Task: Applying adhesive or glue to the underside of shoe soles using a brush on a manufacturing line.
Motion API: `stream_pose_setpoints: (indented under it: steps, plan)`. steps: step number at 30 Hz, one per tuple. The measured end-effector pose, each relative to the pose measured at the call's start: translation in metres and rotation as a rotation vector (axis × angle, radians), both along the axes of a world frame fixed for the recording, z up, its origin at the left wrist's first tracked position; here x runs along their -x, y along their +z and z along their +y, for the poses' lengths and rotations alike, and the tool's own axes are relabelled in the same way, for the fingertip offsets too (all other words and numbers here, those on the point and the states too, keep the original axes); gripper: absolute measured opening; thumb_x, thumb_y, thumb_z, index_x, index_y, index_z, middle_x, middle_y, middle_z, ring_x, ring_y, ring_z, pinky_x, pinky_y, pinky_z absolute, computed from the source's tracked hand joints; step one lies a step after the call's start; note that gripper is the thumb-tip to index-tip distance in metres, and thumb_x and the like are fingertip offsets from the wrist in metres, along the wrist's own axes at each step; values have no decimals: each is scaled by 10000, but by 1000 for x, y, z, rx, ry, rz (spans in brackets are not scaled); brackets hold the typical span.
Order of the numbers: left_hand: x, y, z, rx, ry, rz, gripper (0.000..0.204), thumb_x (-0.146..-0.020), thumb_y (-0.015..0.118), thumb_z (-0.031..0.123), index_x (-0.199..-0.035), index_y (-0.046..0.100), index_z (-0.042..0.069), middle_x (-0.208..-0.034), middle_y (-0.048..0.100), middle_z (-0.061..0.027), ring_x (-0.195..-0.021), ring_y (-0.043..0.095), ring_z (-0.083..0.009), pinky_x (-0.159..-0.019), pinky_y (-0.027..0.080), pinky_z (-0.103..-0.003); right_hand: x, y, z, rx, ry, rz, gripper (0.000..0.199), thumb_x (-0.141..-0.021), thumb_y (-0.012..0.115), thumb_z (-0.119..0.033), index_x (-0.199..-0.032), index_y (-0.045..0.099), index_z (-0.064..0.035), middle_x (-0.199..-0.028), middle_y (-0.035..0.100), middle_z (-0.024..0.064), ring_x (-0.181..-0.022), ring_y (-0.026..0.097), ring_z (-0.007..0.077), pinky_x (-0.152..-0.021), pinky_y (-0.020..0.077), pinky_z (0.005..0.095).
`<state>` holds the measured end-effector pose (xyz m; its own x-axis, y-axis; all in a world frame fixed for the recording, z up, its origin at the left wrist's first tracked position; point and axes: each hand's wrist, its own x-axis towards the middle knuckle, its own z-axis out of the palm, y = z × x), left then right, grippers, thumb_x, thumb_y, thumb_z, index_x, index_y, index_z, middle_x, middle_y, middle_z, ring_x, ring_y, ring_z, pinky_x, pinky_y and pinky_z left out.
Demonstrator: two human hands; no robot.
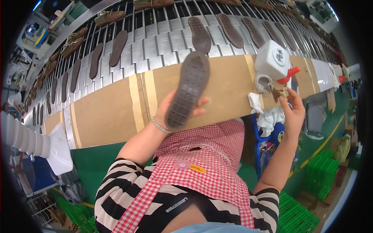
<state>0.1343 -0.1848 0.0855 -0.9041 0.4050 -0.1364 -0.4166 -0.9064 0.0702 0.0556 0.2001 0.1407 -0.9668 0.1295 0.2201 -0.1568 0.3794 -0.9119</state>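
My left hand (163, 108) is closed around a dark brown shoe sole (189, 87), its gridded side facing up. The sole is held over the cardboard-covered ledge (229, 83), toe pointing away from me. On the right, my right hand (294, 110) pinches a small brush-like tool (277, 94), tan where my fingers grip and dark brown further along. Its far end lies beside the round mouth of a white plastic pot (273, 60); whether it touches the rim I cannot tell. A red spout or handle (289, 75) sticks out from the pot's right side.
Beyond the ledge runs a slatted metal conveyor (145, 50) carrying several brown soles (230, 31) and brown shoes (110, 18). A white duct hood (58, 151) stands at the left. Crumpled white paper (270, 119) hangs by the ledge's front edge; green crates (320, 173) sit lower right.
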Motion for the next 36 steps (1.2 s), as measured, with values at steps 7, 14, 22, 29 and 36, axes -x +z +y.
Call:
stream_pose_setpoints:
  steps: [7, 14, 22, 29, 36]
  plan:
    - [-20, 3, 33, 52, -249, 44, 530, -1085, 362, 401, -1479, 422, 52, -1468, 485, -187, -1318, 487, -474, -1021, 477, -635, -41, 59, -98, -302, 303, 402, 476, -673, 732, 44, -1133, 705, -75, -1110, 700, 90, -1170, 608, 293, -1023, 453, 375]
    - [-24, 21, 37, 210, -313, 55, 517, -1081, 384, 349, -1508, 344, 62, -1448, 480, -231, -1230, 564, -481, -990, 500, -625, -41, 56, -115, -509, 430, 540, 456, -653, 745, -5, -1096, 719, -112, -1050, 712, 33, -1181, 601, 305, -1062, 386, 560]
    - [-22, 29, 44, 229, -291, 13, 480, -1084, 376, 332, -1486, 371, 69, -1425, 503, -219, -1199, 593, -452, -960, 528, -588, -50, 53, -121, -545, 537, 527, 435, -660, 743, -38, -1087, 727, -117, -1026, 705, 25, -1159, 607, 289, -1073, 379, 538]
    - [-13, 32, 54, 205, -123, -126, 421, -1088, 380, 359, -1413, 486, 113, -1283, 630, -123, -1094, 665, -230, -881, 581, -403, -66, 45, -135, -485, 588, 453, 446, -641, 782, -56, -1080, 729, -110, -1026, 698, 18, -1129, 616, 268, -1071, 377, 533]
    - [-2, 14, 49, 33, -155, -47, 359, -1091, 394, 319, -1359, 527, 120, -1237, 652, -103, -1061, 671, -236, -896, 579, -412, -78, 40, -145, -431, 674, 417, 440, -629, 776, -52, -1063, 735, -110, -1003, 694, 22, -1121, 623, 256, -1057, 399, 538]
